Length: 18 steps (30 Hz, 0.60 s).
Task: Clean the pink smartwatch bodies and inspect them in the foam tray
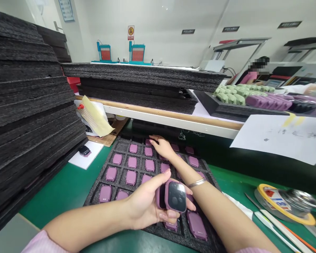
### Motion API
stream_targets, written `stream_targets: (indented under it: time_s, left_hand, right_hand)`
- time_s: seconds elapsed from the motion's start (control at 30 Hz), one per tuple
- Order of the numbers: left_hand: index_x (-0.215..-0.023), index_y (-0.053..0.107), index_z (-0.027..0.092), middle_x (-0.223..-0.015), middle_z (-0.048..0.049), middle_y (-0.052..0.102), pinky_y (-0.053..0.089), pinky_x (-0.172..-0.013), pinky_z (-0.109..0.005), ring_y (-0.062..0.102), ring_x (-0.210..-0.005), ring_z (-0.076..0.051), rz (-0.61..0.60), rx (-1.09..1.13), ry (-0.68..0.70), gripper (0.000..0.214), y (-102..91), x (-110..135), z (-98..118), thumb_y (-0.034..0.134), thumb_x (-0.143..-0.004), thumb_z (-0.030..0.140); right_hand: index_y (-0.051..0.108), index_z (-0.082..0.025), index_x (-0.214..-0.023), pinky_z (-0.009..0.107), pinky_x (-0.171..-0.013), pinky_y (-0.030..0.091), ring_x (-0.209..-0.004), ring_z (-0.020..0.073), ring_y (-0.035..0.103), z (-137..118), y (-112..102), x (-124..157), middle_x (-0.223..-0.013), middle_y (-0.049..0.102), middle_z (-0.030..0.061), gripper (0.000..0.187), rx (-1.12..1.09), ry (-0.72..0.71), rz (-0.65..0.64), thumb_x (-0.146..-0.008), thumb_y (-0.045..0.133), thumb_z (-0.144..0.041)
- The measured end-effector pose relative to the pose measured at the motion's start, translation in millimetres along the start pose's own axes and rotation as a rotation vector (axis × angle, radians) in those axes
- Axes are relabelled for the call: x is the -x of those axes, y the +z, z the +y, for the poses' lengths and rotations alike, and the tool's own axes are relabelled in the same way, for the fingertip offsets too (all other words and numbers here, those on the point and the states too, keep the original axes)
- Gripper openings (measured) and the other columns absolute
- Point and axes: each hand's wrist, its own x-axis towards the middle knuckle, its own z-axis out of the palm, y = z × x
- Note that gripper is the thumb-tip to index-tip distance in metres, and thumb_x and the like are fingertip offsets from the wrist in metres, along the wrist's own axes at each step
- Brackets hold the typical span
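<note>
My left hand (147, 202) is closed around purple smartwatch cases (173, 196), the front one showing a dark glass face, held just above the near part of a black foam tray (94, 191). My right hand (162, 147) reaches to the tray's far row, fingers curled down onto a purple case (148, 142) there; whether they grip it is unclear. A silver bracelet sits on that wrist. Several purple cases (131, 177) lie face down in the tray's pockets.
A tall stack of black foam trays (28, 105) stands at the left, more foam trays (137, 79) on the shelf behind. Green and purple parts (252, 96) fill a tray at the right. Tape roll (287, 207), paper sheet (279, 137) and another person (252, 73) are at the right.
</note>
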Motion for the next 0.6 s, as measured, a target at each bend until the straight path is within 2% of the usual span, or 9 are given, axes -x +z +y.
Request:
stream_targets:
  time_s: [0.1,0.2,0.23,0.3,0.33,0.37,0.43,0.5,0.6]
  left_hand:
    - [-0.09,0.07,0.009,-0.077,-0.009,0.068,0.022,-0.042,-0.019,0.048,-0.044,-0.006,0.025,0.164,0.002,0.047,-0.8,-1,7,0.062,-0.089,0.055]
    - [-0.091,0.07,0.008,-0.075,-0.0083,0.066,0.026,-0.04,-0.015,0.047,-0.044,-0.005,0.06,0.252,0.077,0.044,-0.3,-1,13,0.065,-0.09,0.053]
    - [-0.089,0.069,0.008,-0.074,-0.0076,0.066,0.026,-0.04,-0.014,0.045,-0.043,-0.004,0.068,0.258,0.102,0.045,0.0,0,14,0.066,-0.09,0.053]
    - [-0.085,0.068,0.009,-0.07,-0.0056,0.064,0.027,-0.038,-0.013,0.041,-0.04,-0.001,0.092,0.234,0.123,0.048,0.2,0,14,0.066,-0.089,0.056]
    - [-0.082,0.067,0.009,-0.067,-0.0039,0.062,0.027,-0.038,-0.013,0.039,-0.04,-0.001,0.101,0.22,0.131,0.049,0.1,0,13,0.067,-0.088,0.057]
    - [-0.08,0.066,0.01,-0.065,-0.0018,0.06,0.028,-0.038,-0.012,0.038,-0.04,0.0,0.099,0.209,0.143,0.048,-0.2,0,12,0.068,-0.087,0.058]
    - [-0.079,0.063,0.012,-0.062,0.0017,0.056,0.028,-0.039,-0.011,0.038,-0.041,0.0,0.062,0.2,0.176,0.046,-1.0,-1,10,0.072,-0.085,0.056]
    - [-0.081,0.063,0.013,-0.062,0.0035,0.053,0.028,-0.04,-0.01,0.04,-0.043,0.0,0.009,0.189,0.202,0.042,-1.4,-2,8,0.075,-0.083,0.053]
    - [-0.081,0.065,0.012,-0.062,0.0031,0.054,0.027,-0.041,-0.01,0.039,-0.043,0.0,-0.004,0.161,0.194,0.041,-0.8,-1,6,0.078,-0.081,0.051]
  right_hand:
    - [0.066,-0.015,-0.114,0.04,-0.084,0.06,-0.095,0.019,0.07,-37,-23,15,-0.11,0.071,0.0071,0.028,-0.096,-0.045,0.032,-0.101,0.057,-0.038]
    - [0.065,-0.018,-0.107,0.037,-0.084,0.061,-0.091,0.0183,0.074,-88,-51,48,-0.1,0.075,0.0076,0.029,-0.18,-0.136,0.094,-0.104,0.048,-0.041]
    - [0.065,-0.02,-0.102,0.037,-0.084,0.061,-0.092,0.0193,0.073,-103,-60,61,-0.097,0.075,0.0068,0.027,-0.194,-0.175,0.114,-0.102,0.052,-0.043]
    - [0.064,-0.022,-0.09,0.038,-0.085,0.06,-0.097,0.0229,0.072,-128,-71,85,-0.099,0.074,0.0063,0.029,-0.165,-0.294,0.089,-0.081,0.079,-0.046]
    - [0.064,-0.023,-0.09,0.039,-0.087,0.06,-0.101,0.0243,0.071,-137,-74,95,-0.105,0.074,0.0074,0.032,-0.082,-0.35,0.062,-0.075,0.085,-0.042]
    - [0.064,-0.023,-0.089,0.039,-0.088,0.059,-0.103,0.0249,0.071,-143,-76,103,-0.109,0.073,0.0083,0.033,-0.012,-0.391,0.046,-0.071,0.089,-0.036]
    - [0.064,-0.022,-0.088,0.038,-0.088,0.059,-0.104,0.0243,0.07,-148,-74,114,-0.113,0.072,0.0098,0.024,0.091,-0.431,0.055,-0.077,0.085,-0.027]
    - [0.063,-0.022,-0.084,0.038,-0.087,0.059,-0.101,0.0235,0.071,-148,-70,118,-0.109,0.073,0.0099,0.013,0.1,-0.447,0.128,-0.085,0.076,-0.021]
    - [0.067,-0.022,-0.084,0.04,-0.085,0.059,-0.096,0.024,0.072,-147,-67,118,-0.1,0.076,0.0085,0.009,0.093,-0.469,0.234,-0.085,0.073,-0.015]
